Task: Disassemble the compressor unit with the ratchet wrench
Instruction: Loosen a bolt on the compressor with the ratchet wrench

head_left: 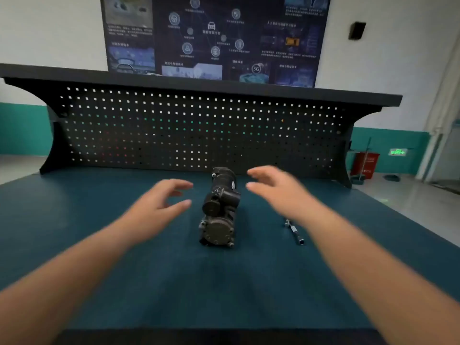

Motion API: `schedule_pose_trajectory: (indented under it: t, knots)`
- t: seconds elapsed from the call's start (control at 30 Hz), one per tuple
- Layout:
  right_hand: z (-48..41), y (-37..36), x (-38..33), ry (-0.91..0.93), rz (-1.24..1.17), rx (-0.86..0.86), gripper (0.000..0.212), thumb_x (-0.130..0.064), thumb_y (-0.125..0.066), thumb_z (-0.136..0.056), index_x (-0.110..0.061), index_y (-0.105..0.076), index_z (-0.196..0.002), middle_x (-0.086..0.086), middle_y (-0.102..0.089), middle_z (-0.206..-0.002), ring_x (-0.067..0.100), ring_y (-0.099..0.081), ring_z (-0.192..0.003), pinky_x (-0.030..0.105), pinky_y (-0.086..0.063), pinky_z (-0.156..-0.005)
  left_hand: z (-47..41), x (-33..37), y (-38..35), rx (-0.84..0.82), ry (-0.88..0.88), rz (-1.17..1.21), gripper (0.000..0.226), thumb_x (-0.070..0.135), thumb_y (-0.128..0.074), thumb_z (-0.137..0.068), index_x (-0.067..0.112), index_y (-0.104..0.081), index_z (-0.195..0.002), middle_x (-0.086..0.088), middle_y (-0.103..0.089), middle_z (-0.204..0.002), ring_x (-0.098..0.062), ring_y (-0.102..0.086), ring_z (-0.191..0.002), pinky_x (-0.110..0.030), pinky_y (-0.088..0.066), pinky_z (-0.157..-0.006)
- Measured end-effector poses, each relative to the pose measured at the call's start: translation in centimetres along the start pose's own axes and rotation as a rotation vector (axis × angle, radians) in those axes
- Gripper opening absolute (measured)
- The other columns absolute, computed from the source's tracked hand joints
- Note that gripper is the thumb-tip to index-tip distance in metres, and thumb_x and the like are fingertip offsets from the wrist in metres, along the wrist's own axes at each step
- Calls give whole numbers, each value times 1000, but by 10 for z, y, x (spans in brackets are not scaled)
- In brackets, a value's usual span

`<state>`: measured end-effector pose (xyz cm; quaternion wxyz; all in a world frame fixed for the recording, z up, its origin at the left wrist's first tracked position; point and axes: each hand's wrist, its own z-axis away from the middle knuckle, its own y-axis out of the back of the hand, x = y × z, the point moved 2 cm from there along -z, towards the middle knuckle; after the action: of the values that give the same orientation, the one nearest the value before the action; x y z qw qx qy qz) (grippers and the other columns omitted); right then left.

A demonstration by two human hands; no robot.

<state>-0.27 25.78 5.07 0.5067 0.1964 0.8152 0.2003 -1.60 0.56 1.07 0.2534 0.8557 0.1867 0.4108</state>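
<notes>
A dark metal compressor unit (220,207) lies lengthwise on the teal bench top (99,220), its round bolted end cover facing me. My left hand (161,202) hovers just left of it, fingers spread, touching nothing. My right hand (276,188) hovers just right of the unit, also spread and holding nothing. A slim silver ratchet wrench (295,231) lies on the mat to the right of the compressor, partly hidden under my right forearm.
A black pegboard back panel (199,130) with a shelf on top rises right behind the compressor. A dark poster hangs on the wall above. A red bin (364,164) stands on the floor beyond the bench's right end.
</notes>
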Motion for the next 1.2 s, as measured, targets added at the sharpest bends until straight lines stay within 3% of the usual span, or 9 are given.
schedule_pose_trajectory:
  t: [0.1, 0.2, 0.33, 0.57, 0.7, 0.83, 1.0, 1.1, 1.2]
  knots:
    - [-15, -56, 25, -304, -107, -31, 58, -40, -58, -91, -19, -38, -140, 4, -49, -136, 9, -45, -105, 20, -33, -86, -27, -12, -54, 29, 305, 155, 38, 25, -50, -97, 16, -47, -133, -6, -49, -137, -17, -46, -125, -24, -34, -98]
    - [-19, -96, 50, -366, -319, 131, 54, -40, -55, -92, -30, -31, -140, 2, -53, -131, 12, -51, -100, 25, -41, -85, -33, -26, -93, 45, 438, 305, 42, 35, -46, -97, 24, -39, -138, 2, -53, -128, -11, -52, -108, -19, -39, -81]
    - [-24, -113, 66, -328, -396, 222, 42, -38, -48, -95, -41, -30, -133, -9, -55, -113, 2, -55, -86, 18, -43, -67, -30, -39, -110, 94, 448, 440, 37, 42, -46, -95, 46, -33, -130, 21, -55, -105, 10, -52, -86, -10, -38, -65]
    - [-26, -110, 85, -220, -373, 259, 33, -40, -49, -95, -57, -31, -117, -24, -55, -103, -6, -55, -88, 7, -41, -63, -26, -27, -121, 123, 442, 430, 53, 42, -45, -95, 41, -21, -143, 8, -54, -120, -5, -55, -93, -16, -40, -70]
    - [-25, -95, 106, -195, -499, 347, 33, -31, -45, -98, -42, -37, -128, -12, -57, -111, 0, -57, -96, 5, -43, -74, -18, 4, -142, 41, 356, 440, 75, 29, -53, -93, 31, -4, -150, 5, -31, -147, -6, -35, -128, -19, -29, -101]
    - [-26, -64, 124, -364, -554, 436, 24, -43, -42, -96, -25, -58, -100, -6, -64, -98, -3, -56, -83, 8, -42, -60, -15, 32, -173, -201, 308, 491, 93, 30, -55, -92, 25, 19, -147, 7, 7, -157, -8, 0, -144, -32, -10, -119]
    - [-34, -52, 139, -539, -515, 533, 53, -57, -34, -95, -16, -66, -84, 9, -70, -95, 25, -63, -92, 38, -48, -84, -12, 30, -175, -288, 210, 358, 60, 39, -58, -82, 42, -32, -137, 26, -21, -140, 0, -16, -137, -4, -16, -100]
    - [-36, -58, 143, -544, -541, 591, 50, -56, -33, -95, -18, -65, -92, 8, -66, -106, 24, -59, -100, 34, -43, -91, -18, -6, -156, -21, 325, 182, 38, 36, -60, -79, 34, -47, -115, 8, -27, -121, -13, -23, -129, -11, -16, -92]
    - [-26, -65, 148, -446, -607, 599, 45, -50, -33, -98, -20, -59, -120, -4, -57, -122, 10, -50, -110, 24, -32, -92, -35, -50, -135, 149, 465, 165, 47, 21, -62, -85, 19, -43, -129, 0, -26, -124, -23, -25, -131, -24, -19, -105]
